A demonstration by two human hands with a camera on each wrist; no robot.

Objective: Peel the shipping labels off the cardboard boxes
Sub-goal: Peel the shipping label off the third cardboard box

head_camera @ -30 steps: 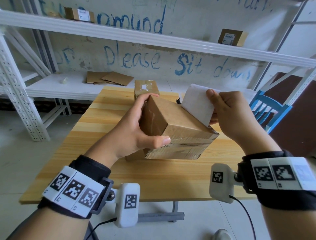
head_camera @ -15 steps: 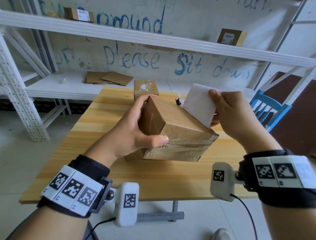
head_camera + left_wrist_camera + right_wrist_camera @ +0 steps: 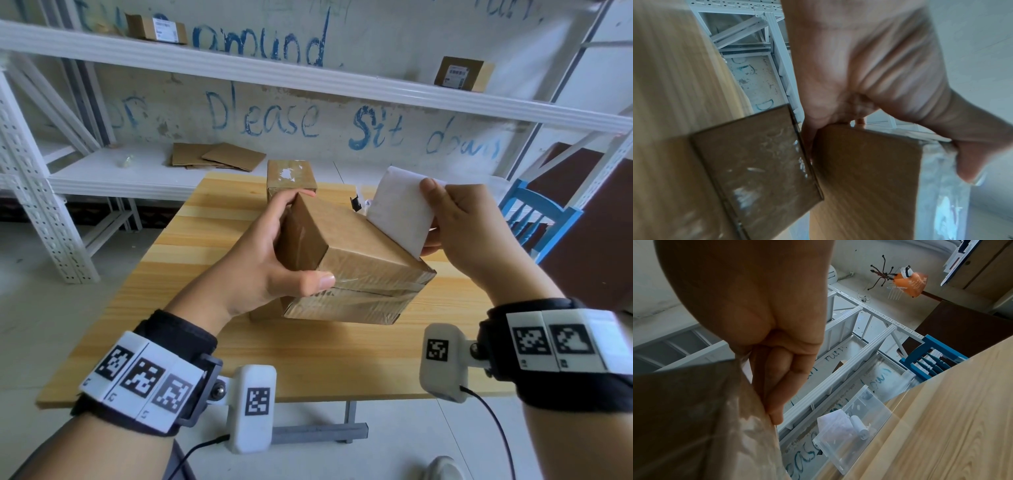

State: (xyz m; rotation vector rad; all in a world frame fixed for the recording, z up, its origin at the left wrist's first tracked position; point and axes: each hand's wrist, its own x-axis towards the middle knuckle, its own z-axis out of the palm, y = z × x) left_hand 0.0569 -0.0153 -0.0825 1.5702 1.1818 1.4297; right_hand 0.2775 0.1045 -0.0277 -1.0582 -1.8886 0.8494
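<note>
A taped cardboard box (image 3: 359, 253) is tilted above the wooden table (image 3: 308, 356), one corner up. My left hand (image 3: 274, 260) grips its left end, thumb on the near edge, fingers over the far edge; the left wrist view shows the box (image 3: 865, 178) under that hand (image 3: 869, 81). A white shipping label (image 3: 400, 209) stands up from the box's right side, its lower edge still at the box. My right hand (image 3: 459, 222) pinches the label between thumb and fingers. In the right wrist view the fingers (image 3: 781, 386) press on the label's back (image 3: 694, 418).
A second box (image 3: 290, 178) with torn label scraps sits at the table's far edge. A clear plastic bin (image 3: 855, 426) holding peeled labels stands at the far right. White shelving (image 3: 308, 78) carries two labelled boxes (image 3: 462, 73) and flat cardboard (image 3: 219, 156). A blue chair (image 3: 537, 219) stands right.
The label has come a little further up and away from the box. Both hands and the box stay almost in place.
</note>
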